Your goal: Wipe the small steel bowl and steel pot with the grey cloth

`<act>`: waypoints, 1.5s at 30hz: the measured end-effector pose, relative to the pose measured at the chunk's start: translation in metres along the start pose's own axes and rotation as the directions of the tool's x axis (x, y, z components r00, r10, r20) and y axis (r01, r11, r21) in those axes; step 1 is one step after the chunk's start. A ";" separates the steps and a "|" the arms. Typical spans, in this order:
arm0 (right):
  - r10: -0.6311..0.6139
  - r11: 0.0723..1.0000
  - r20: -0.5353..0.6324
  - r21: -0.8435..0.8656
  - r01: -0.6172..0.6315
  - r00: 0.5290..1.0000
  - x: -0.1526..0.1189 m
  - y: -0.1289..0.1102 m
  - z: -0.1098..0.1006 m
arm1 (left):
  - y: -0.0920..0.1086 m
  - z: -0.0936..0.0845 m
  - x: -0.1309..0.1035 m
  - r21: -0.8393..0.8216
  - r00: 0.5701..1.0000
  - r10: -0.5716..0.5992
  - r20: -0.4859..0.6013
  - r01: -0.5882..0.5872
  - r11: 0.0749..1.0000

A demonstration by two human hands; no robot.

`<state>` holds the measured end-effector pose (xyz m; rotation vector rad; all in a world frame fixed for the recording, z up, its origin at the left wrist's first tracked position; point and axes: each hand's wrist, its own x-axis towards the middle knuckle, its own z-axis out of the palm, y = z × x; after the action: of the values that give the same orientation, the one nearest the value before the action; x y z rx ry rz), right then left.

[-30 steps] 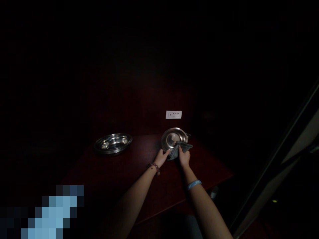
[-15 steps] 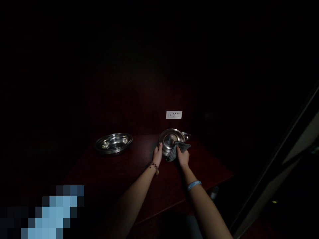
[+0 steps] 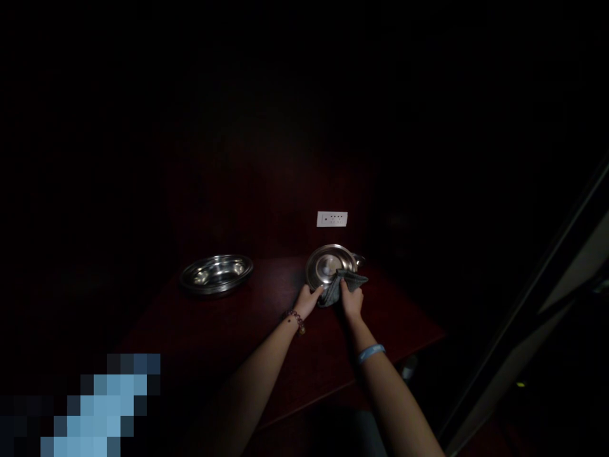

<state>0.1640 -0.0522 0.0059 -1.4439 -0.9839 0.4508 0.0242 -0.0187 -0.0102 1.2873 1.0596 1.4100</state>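
A round, shiny steel plate (image 3: 329,265) is held tilted above the dark red table, its inner face toward me. My left hand (image 3: 308,302), with a beaded bracelet at the wrist, is closed on the plate's lower left rim, thumb on top. My right hand (image 3: 352,301), wearing a blue wristband, grips a grey-green cloth (image 3: 333,291) that lies against the plate's lower right edge. The fingers of both hands are partly hidden beneath the plate and cloth. Partly covered behind the plate's right side is another small shiny metal dish (image 3: 360,261).
On the left of the table (image 3: 266,330) sit wide metal plates (image 3: 216,276), seemingly stacked. A white socket panel (image 3: 332,219) is on the dark wall behind. A slanting frame edge (image 3: 523,324) runs down the right side. Much of the surroundings is too dark to make out.
My left hand has shifted right along the plate's rim toward the bottom. The plate has turned and moved slightly right; the cloth and right hand have moved a little with it.
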 end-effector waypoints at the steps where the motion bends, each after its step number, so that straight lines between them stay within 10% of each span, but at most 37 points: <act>1: 0.001 1.000 0.002 0.005 -0.001 1.000 0.000 0.000 0.000 | -0.001 0.000 0.001 0.006 1.000 -0.005 -0.011 0.005 1.000; 20: -0.019 1.000 0.003 0.018 0.019 1.000 0.003 0.005 0.003 | 0.000 0.000 0.005 -0.079 0.988 0.147 -0.035 -0.150 0.986; 45: 0.018 0.998 0.001 0.063 -0.018 1.000 0.001 0.002 0.002 | 0.004 -0.003 0.001 0.073 0.998 0.004 0.067 -0.009 0.997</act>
<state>0.1635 -0.0501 0.0035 -1.3973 -0.9499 0.4911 0.0213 -0.0186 -0.0063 1.3819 1.0718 1.3345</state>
